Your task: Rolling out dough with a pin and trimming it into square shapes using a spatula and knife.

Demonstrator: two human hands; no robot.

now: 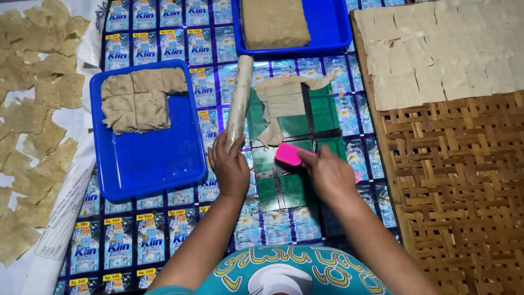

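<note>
A: Left hand (230,166) grips the rolling pin's (239,101) near end, beside the blue tray (153,164).
B: Right hand (327,173) closes on the pink scraper (288,154) (dough sheet (284,98) just beyond, on the green board (322,112)). Keep the blade flat, I'd judge.

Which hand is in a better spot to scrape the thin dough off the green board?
The right hand, probably. It holds the flat pink plastic scraper over the green board, close to the thin beige dough sheet. The left hand is busy gripping the long pale rolling pin.
</note>
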